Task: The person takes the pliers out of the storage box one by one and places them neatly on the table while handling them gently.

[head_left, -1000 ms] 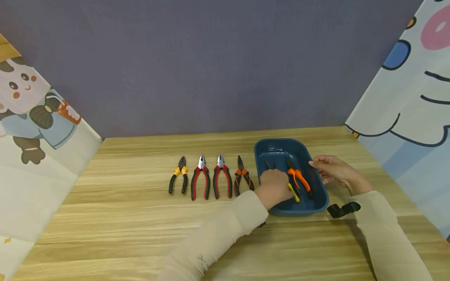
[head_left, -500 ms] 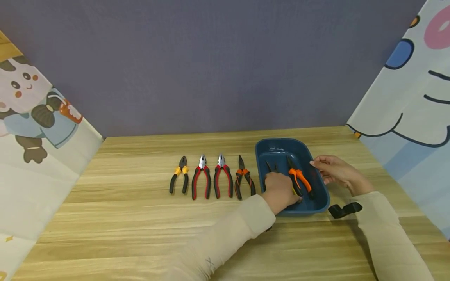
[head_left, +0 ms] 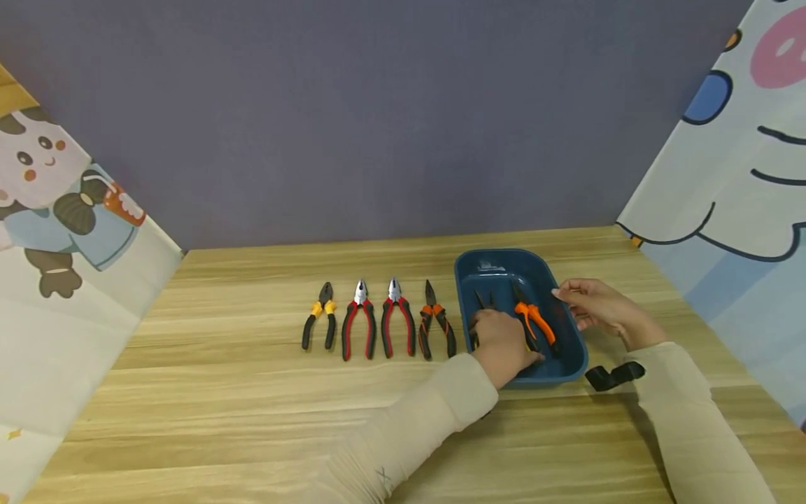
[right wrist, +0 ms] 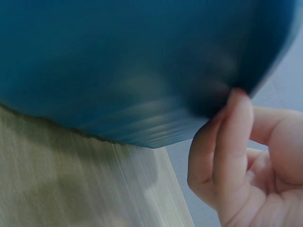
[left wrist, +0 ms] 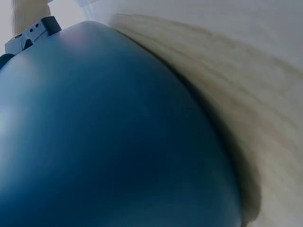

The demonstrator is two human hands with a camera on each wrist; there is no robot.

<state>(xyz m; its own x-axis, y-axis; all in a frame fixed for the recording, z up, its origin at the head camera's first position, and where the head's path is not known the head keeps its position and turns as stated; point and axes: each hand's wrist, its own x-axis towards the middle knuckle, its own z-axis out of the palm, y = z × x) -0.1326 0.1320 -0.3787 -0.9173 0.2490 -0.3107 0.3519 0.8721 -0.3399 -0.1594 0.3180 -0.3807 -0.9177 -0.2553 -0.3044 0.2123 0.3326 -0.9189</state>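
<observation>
In the head view, a blue plastic tray (head_left: 469,260) stands on the right part of the table. My left hand (head_left: 504,344) reaches down into it over long-nosed pliers (head_left: 485,299) with yellow and black handles. Its thumb and fingers lie at the two handles, gripping them; the palm hides most of the tool. Beside it lie orange-handled pliers (head_left: 534,316). My right hand (head_left: 601,308) pinches the tray's right rim, thumb on top. In the right wrist view, the fingers (right wrist: 232,151) touch the tray wall. The left wrist view is filled by the tray's outside (left wrist: 118,118).
Left of the tray stands a row of pliers: yellow-and-black ones (head_left: 324,308), two red-and-black ones (head_left: 370,322) (head_left: 409,323) and orange-and-black ones (head_left: 425,327). A grey panel (head_left: 403,126) rises behind the wooden table (head_left: 220,392). A black wrist mount (head_left: 613,376) sits by the right cuff.
My left hand has shifted slightly right inside the tray, and its thumb now covers most of the yellow handle. The right hand stays at the rim.
</observation>
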